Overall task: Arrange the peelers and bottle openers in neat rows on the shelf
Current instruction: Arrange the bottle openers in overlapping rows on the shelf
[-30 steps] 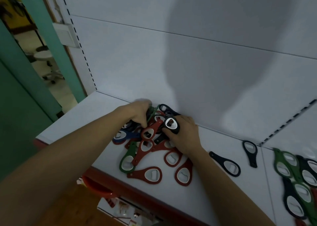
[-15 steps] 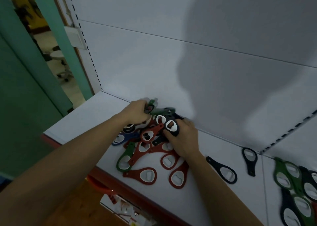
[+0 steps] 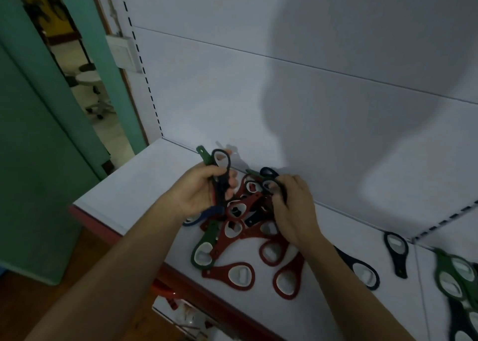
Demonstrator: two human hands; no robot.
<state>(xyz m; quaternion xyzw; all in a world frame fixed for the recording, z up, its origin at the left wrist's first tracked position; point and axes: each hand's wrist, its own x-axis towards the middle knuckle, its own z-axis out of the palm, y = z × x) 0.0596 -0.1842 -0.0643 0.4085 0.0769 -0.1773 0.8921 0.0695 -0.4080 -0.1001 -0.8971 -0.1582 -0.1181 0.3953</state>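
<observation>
Head view: the left fingers (image 3: 231,183) curl tight around a small bunch of openers (image 3: 222,175), with a black ring and a green handle poking up above the left hand (image 3: 196,193). The right fingers (image 3: 280,198) pinch a black opener (image 3: 269,185), held by the right hand (image 3: 294,211) over the tangled pile (image 3: 238,221) of red and green openers on the white shelf (image 3: 134,190). Two single black openers (image 3: 362,269) lie apart to the right, and a green cluster (image 3: 452,276) lies beyond them.
</observation>
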